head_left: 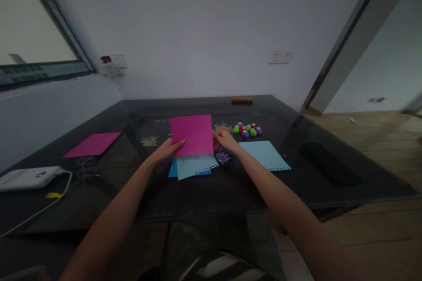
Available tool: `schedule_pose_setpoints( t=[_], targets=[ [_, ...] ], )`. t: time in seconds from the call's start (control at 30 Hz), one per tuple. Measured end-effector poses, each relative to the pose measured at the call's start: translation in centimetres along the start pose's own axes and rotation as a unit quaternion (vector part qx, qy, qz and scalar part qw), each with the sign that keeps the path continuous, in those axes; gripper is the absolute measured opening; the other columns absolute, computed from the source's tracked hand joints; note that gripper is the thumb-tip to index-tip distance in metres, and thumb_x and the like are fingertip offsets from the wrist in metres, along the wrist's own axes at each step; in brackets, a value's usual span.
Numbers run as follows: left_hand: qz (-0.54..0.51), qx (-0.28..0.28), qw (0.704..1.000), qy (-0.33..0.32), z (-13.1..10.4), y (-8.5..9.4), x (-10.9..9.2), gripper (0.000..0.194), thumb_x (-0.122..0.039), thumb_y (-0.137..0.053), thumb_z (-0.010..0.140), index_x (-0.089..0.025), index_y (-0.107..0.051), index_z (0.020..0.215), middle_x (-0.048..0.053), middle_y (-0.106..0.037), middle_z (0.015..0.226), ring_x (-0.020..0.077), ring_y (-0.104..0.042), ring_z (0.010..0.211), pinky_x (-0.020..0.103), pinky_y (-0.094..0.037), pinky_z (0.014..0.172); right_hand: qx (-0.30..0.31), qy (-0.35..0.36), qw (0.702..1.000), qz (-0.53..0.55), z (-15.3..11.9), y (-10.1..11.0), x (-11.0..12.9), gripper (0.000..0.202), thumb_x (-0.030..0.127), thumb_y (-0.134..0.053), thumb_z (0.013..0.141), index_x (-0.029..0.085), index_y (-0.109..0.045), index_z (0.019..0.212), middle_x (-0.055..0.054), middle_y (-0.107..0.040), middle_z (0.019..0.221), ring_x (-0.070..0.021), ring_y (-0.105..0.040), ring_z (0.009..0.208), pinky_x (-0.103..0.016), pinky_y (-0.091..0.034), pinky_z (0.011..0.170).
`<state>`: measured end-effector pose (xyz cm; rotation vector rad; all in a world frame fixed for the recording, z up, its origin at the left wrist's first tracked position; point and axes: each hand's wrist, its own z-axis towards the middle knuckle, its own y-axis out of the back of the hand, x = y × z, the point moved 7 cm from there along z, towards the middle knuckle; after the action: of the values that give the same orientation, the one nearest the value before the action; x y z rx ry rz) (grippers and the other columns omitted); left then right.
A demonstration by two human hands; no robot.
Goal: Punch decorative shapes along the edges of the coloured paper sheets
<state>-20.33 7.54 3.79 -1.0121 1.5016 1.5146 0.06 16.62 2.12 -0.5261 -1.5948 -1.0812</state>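
Observation:
A bright pink sheet (192, 134) is raised over the table, its left edge gripped by my left hand (169, 147) with the thumb on its face. My right hand (224, 137) is closed at the sheet's right edge; what its fingertips hold is too small to make out. Beneath the pink sheet lie a light blue sheet (194, 166) with holes along its lower edge and a darker blue sheet (172, 170). Small coloured bits (223, 157) are heaped just right of them. Several red, green and purple punches (244, 130) stand behind my right wrist.
Another light blue sheet (263, 153) lies right of my right forearm, with a black case (328, 163) farther right. At the left are a pink sheet (94, 144), a coiled cable and a white device (29, 178) with a cord. A brown bar (242, 99) lies near the wall.

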Motion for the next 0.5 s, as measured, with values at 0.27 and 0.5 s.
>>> schedule_pose_setpoints(
  t=[0.27, 0.5],
  targets=[
    [-0.019, 0.048, 0.999, 0.016, 0.8, -0.1, 1.9, 0.043, -0.058, -0.051, 0.073, -0.017, -0.054, 0.063, 0.002, -0.055, 0.054, 0.0135, -0.048, 0.047, 0.026, -0.038, 0.048, 0.024, -0.041, 0.999, 0.004, -1.0, -1.4, 0.0, 0.035, 0.044, -0.048, 0.086, 0.015, -0.053, 0.067, -0.002, -0.058, 0.053, -0.0142, -0.058, 0.042, -0.023, -0.041, 0.037],
    [-0.03, 0.011, 0.999, 0.008, 1.0, 1.6, 2.5, 0.043, -0.059, -0.05, 0.074, -0.017, -0.055, 0.068, 0.003, -0.06, 0.061, 0.0153, -0.051, 0.053, 0.028, -0.042, 0.053, 0.043, -0.067, 0.996, 0.034, -1.2, -2.2, -0.3, 0.029, 0.035, -0.044, 0.09, 0.015, -0.051, 0.069, 0.0, -0.055, 0.053, -0.0119, -0.059, 0.042, -0.017, -0.036, 0.032]
  ],
)
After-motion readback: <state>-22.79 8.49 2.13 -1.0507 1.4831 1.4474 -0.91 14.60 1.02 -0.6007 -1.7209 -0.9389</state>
